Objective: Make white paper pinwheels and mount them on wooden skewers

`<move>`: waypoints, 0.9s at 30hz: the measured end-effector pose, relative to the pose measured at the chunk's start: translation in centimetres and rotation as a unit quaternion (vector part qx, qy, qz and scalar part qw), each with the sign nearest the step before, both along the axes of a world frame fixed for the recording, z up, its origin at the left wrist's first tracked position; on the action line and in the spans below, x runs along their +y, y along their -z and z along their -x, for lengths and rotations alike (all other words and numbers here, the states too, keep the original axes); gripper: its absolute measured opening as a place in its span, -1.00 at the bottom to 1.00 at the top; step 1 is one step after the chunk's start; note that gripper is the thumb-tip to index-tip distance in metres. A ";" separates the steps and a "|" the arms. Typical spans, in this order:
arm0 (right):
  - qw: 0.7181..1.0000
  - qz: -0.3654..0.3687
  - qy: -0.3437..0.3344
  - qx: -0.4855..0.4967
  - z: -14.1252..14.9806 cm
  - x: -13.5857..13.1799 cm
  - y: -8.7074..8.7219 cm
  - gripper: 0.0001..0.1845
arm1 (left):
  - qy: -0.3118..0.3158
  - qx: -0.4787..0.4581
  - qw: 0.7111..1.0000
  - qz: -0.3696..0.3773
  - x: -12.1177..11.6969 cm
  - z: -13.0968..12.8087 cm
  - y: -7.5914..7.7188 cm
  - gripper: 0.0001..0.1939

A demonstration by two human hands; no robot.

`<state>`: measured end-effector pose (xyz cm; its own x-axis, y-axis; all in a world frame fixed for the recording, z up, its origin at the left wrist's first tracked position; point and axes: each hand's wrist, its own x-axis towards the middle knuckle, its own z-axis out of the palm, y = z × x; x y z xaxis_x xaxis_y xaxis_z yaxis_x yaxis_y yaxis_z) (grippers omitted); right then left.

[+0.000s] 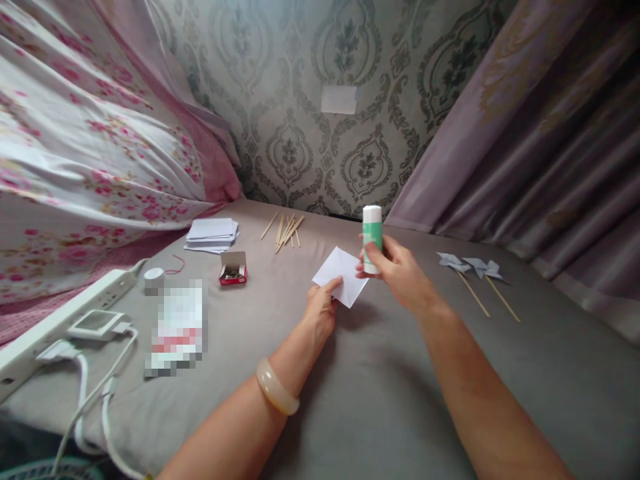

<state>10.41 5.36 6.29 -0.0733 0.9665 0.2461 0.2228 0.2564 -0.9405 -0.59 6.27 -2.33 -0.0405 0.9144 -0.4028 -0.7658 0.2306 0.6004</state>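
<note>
My left hand point(323, 307), with a pale bangle point(278, 388) on its wrist, grips a white square of paper point(343, 273) near its lower left edge. The paper is held up above the grey cloth, one corner pointing upward. Just to the right, my right hand point(393, 270) is wrapped around a green and white glue stick point(372, 237), held upright. Its white end is at the top; its lower end is close to the paper, and I cannot tell whether they touch.
At left lie stacked papers point(211, 235), wooden sticks point(286, 233), an open red box point(233, 270), a round white lid point(154, 280), a blurred packet point(177, 327) and a power strip point(95, 310) with cables. Paper pinwheels point(473, 265) on sticks lie at right. Curtains point(525, 133) hang behind.
</note>
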 end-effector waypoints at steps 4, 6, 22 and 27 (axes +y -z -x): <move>0.993 0.001 0.035 -0.116 -5.8 -3.3 -0.7 -0.54 | -0.002 -0.006 1.000 -0.006 -0.7 -0.4 -0.8 -0.84; 0.986 0.003 0.049 -0.159 -6.8 -4.1 -0.7 -0.49 | 0.008 0.002 1.000 -0.018 -1.1 -0.6 -1.1 -0.83; 0.914 -0.056 0.074 -0.395 -5.0 -5.7 -0.4 -0.78 | 0.113 0.025 0.992 -0.055 -2.2 -0.8 -1.6 -0.86; 0.894 -0.082 0.082 -0.432 -4.1 -6.0 0.3 -0.75 | 0.119 -0.008 0.990 -0.072 -2.2 -1.0 -1.6 -0.78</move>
